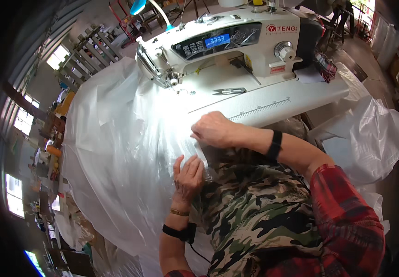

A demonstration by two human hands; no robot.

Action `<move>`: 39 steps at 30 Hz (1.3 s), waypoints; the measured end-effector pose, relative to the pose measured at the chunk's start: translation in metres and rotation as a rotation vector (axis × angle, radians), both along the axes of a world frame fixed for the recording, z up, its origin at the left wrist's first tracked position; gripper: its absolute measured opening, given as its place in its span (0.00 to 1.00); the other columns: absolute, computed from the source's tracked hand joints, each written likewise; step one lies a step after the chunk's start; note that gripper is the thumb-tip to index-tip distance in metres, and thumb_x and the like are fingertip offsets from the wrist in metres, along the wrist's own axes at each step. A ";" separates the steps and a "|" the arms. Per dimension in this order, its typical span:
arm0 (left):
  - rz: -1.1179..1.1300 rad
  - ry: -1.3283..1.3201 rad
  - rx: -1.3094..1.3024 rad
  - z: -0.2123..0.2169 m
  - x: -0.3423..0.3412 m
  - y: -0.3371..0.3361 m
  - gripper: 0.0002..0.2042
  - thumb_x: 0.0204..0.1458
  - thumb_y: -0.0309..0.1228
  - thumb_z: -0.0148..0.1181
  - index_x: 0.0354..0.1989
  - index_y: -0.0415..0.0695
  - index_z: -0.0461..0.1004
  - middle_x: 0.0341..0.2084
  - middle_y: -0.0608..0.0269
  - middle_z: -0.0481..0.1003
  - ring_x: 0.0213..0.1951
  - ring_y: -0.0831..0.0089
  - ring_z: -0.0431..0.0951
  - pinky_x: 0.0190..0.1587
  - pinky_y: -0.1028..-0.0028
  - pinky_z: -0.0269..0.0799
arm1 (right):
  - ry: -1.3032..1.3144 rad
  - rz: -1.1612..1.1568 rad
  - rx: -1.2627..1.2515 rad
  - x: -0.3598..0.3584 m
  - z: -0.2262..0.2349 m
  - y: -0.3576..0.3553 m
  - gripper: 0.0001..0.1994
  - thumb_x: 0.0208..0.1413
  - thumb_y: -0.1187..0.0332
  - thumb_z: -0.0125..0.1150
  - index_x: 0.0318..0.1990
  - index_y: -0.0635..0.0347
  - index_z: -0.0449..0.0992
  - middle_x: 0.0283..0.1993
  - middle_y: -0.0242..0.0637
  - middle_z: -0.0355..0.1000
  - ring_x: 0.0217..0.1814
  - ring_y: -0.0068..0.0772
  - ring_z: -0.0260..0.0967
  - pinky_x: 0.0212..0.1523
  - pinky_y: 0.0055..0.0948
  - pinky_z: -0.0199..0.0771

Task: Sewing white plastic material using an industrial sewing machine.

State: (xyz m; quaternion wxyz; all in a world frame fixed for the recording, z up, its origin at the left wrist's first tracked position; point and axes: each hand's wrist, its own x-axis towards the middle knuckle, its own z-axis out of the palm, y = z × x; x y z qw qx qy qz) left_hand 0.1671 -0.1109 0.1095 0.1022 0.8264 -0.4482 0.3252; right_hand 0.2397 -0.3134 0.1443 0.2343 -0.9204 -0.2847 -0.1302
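A large sheet of translucent white plastic (pixel 111 134) spreads over the left of the sewing table and hangs down toward me. My left hand (pixel 189 177) rests on its near right part, fingers stretched out and somewhat apart. Just above, my right hand (pixel 212 129) is closed at the sheet's right edge, by the table's front; the fingertips are turned away, and what they pinch is hidden. A white sewing machine (pixel 227 46) stands beyond both hands, its needle end over the brightly lit plastic. Thread snips (pixel 229 91) lie on the machine bed, apart from my hands.
A printed ruler scale (pixel 262 108) runs along the table's front edge. More crumpled plastic (pixel 365 138) hangs at the right. A blue-headed lamp (pixel 138 6) rises behind the machine. Bundled checked cloth (pixel 325 67) sits beside the machine's right end. Cluttered shelving lines the far left.
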 end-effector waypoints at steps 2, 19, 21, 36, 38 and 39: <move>-0.012 0.006 0.004 -0.002 0.001 0.002 0.04 0.53 0.22 0.56 0.34 0.40 0.76 0.37 0.61 0.78 0.46 0.65 0.80 0.61 0.57 0.61 | -0.010 -0.056 -0.077 0.029 0.005 -0.002 0.13 0.55 0.60 0.60 0.27 0.62 0.76 0.26 0.48 0.74 0.34 0.47 0.75 0.36 0.42 0.73; -0.066 0.255 -0.033 0.024 0.031 0.010 0.05 0.56 0.20 0.51 0.37 0.38 0.73 0.41 0.56 0.78 0.51 0.61 0.79 0.61 0.55 0.67 | -0.111 0.120 -0.109 0.083 0.000 -0.010 0.14 0.57 0.60 0.60 0.40 0.62 0.76 0.47 0.42 0.73 0.54 0.44 0.68 0.54 0.41 0.65; -0.069 0.261 -0.050 0.029 0.041 0.009 0.06 0.54 0.19 0.51 0.38 0.37 0.72 0.40 0.55 0.78 0.51 0.60 0.79 0.60 0.55 0.67 | -0.061 0.153 -0.090 0.083 -0.001 -0.010 0.16 0.57 0.60 0.60 0.44 0.64 0.75 0.55 0.47 0.71 0.58 0.46 0.66 0.58 0.44 0.61; 0.110 0.761 -0.462 0.035 0.159 -0.010 0.04 0.55 0.24 0.56 0.34 0.35 0.73 0.31 0.42 0.73 0.36 0.48 0.75 0.40 0.62 0.69 | 0.005 0.155 0.108 0.087 -0.008 -0.009 0.17 0.57 0.65 0.51 0.49 0.66 0.76 0.61 0.47 0.69 0.66 0.42 0.61 0.64 0.42 0.55; 0.094 0.689 -0.533 0.031 0.167 -0.015 0.06 0.54 0.25 0.58 0.32 0.34 0.73 0.27 0.46 0.73 0.30 0.53 0.75 0.35 0.64 0.69 | 0.038 0.143 0.103 0.089 -0.007 -0.008 0.17 0.57 0.64 0.52 0.48 0.66 0.76 0.59 0.45 0.70 0.64 0.41 0.62 0.65 0.41 0.53; 0.096 0.701 -0.543 0.030 0.169 -0.015 0.05 0.53 0.24 0.58 0.32 0.33 0.73 0.26 0.52 0.73 0.29 0.64 0.73 0.35 0.68 0.69 | 0.021 0.135 0.143 0.091 -0.006 -0.008 0.16 0.57 0.64 0.53 0.46 0.65 0.77 0.56 0.45 0.71 0.61 0.43 0.64 0.62 0.41 0.57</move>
